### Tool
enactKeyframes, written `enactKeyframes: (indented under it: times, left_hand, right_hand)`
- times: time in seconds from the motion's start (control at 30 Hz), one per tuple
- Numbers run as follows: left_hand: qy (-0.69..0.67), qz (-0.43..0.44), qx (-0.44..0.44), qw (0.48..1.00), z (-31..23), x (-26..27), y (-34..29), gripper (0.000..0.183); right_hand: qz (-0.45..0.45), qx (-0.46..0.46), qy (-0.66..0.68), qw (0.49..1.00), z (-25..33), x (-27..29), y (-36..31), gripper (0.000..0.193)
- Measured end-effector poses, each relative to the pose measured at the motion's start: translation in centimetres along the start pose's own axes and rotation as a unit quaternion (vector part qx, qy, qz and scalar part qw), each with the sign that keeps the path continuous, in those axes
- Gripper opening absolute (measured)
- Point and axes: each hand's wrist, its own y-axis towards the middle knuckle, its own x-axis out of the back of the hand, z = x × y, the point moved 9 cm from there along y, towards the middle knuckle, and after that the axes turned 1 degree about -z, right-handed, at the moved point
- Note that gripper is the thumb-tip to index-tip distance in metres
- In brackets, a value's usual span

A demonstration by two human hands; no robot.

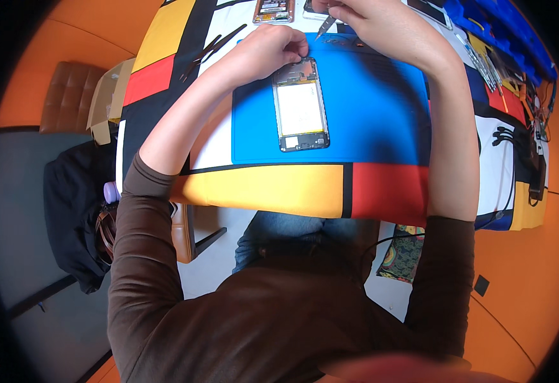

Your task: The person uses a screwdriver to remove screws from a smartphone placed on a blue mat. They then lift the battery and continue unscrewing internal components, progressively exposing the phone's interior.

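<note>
An opened smartphone [300, 105], its white battery and dark circuit parts exposed, lies on a blue work mat [382, 121]. At the phone's top edge is my left hand [273, 48], thumb and fingers pinched together; whatever may be between the fingertips is hidden. Farther back and to the right, my right hand [362, 16] grips a slim pointed metal tool that looks like tweezers [325, 27], its tip pointing down toward the mat. Some tiny parts [346, 41] lie near that tip, too small to make out.
Dark slender tools [209, 51] lie left of the mat on the patterned cloth. Behind it sits a phone-sized device in a clear case [274, 11]. A blue parts rack [503, 32], metal tools [481, 60] and black cables [503, 135] occupy the right side.
</note>
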Motion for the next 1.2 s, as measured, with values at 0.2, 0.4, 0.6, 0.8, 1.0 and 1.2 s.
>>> enactKeyframes:
  times: [0.2,0.4,0.6,0.8,1.0,1.2]
  left_hand:
    - [0.083,-0.038,-0.096,0.991,-1.0,0.0,-0.1,0.011]
    - [0.153,-0.083,-0.155,0.972,-1.3,-0.3,-0.5,0.012]
    - [0.221,-0.096,-0.199,0.95,-2.4,-0.1,-0.9,0.017]
    - [0.272,-0.104,-0.223,0.93,-3.5,-0.3,-1.3,0.018]
    - [0.21,-0.074,-0.171,0.96,-2.4,-0.4,-0.9,0.015]
    - [0.215,-0.065,-0.145,0.964,-2.5,-0.6,-0.7,0.018]
  right_hand:
    - [0.054,-0.025,-0.01,0.998,-1.5,-1.7,0.2,0.02]
    - [0.069,-0.051,-0.093,0.992,-2.0,-1.8,0.1,0.024]
    - [0.073,-0.059,-0.104,0.99,-0.8,-1.3,0.1,0.025]
    - [0.088,-0.086,-0.11,0.986,-0.7,-0.7,-0.2,0.025]
    - [0.067,-0.055,-0.078,0.993,-1.1,-1.6,-0.2,0.023]
    - [0.062,-0.004,0.008,0.998,-1.8,-3.4,-0.1,0.017]
